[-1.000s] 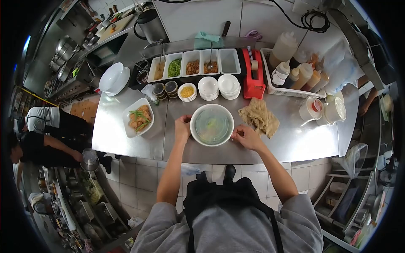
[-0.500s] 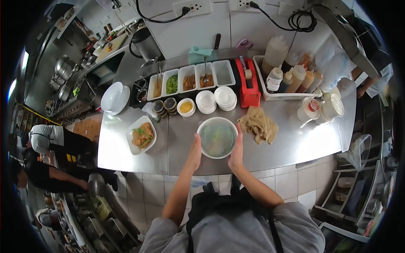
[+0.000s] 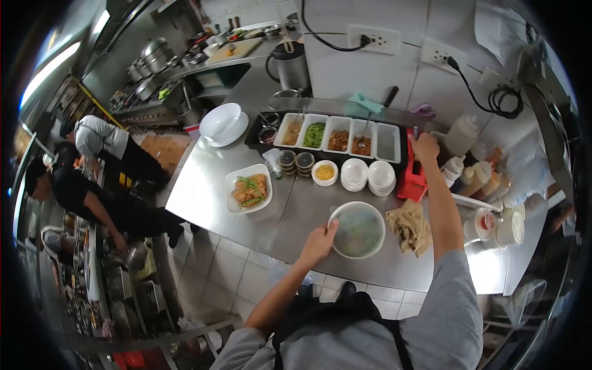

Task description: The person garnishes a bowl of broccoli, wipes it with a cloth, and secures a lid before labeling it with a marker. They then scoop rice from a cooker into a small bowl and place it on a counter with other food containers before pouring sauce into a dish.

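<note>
A round white bowl (image 3: pixel 357 230) with a translucent lid rests on the steel counter near its front edge. My left hand (image 3: pixel 319 245) grips the bowl's left rim, thumb on top. At the upper right, my right hand (image 3: pixel 425 148) is at the top of the red tape dispenser (image 3: pixel 411 183), its fingers curled; what they hold is too small to make out. A crumpled tan cloth (image 3: pixel 409 227) lies between the bowl and my right forearm. The small white cups (image 3: pixel 382 177) stand behind the bowl.
The steel counter (image 3: pixel 296 216) holds a square dish of food (image 3: pixel 248 189), stacked white bowls (image 3: pixel 223 124), a row of topping containers (image 3: pixel 338 140) and a basket of squeeze bottles (image 3: pixel 480 179). White tubs (image 3: pixel 509 229) stand at right. Two co-workers (image 3: pixel 102 139) are at the left.
My right hand has left the bowl and reached up to the tape dispenser. My left hand stays on the bowl's rim. The camera view has shifted, so the counter appears rotated.
</note>
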